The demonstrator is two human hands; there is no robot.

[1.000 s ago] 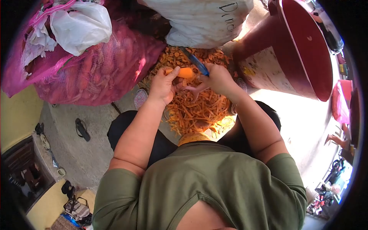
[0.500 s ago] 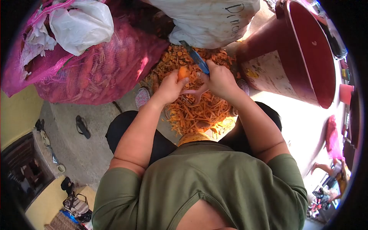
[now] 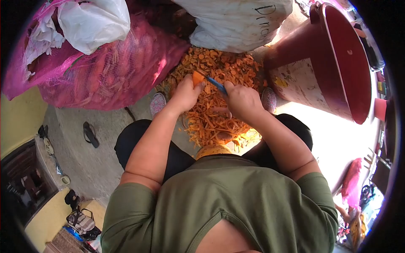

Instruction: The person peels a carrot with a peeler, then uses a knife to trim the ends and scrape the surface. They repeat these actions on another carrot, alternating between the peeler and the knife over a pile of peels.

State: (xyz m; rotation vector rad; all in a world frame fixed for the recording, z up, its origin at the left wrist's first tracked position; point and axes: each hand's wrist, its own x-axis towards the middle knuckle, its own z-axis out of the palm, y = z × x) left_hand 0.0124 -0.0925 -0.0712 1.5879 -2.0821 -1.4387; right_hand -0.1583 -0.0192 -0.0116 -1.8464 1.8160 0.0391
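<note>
My left hand (image 3: 186,95) is closed round a peeled carrot (image 3: 197,78), whose orange end sticks out past the thumb. In my right hand (image 3: 244,101) is a knife (image 3: 217,85) with blue on it, its blade against the carrot's end. A pink peeler (image 3: 222,111) shows beneath the same hand, mostly hidden by it. Below both hands spreads a heap of carrot peelings (image 3: 211,126), with cut carrot pieces (image 3: 206,55) on its far side.
A pink mesh sack of carrots (image 3: 114,76) stands at the left. Beyond the heap is a white sack (image 3: 236,25) with black lettering. A large dark red bucket (image 3: 291,63) leans at the right. One flip-flop (image 3: 90,135) lies on the concrete floor (image 3: 74,122).
The knife has come down from pointing away over the heap, and its blade now meets the carrot. The pink peeler has become mostly hidden by my right hand.
</note>
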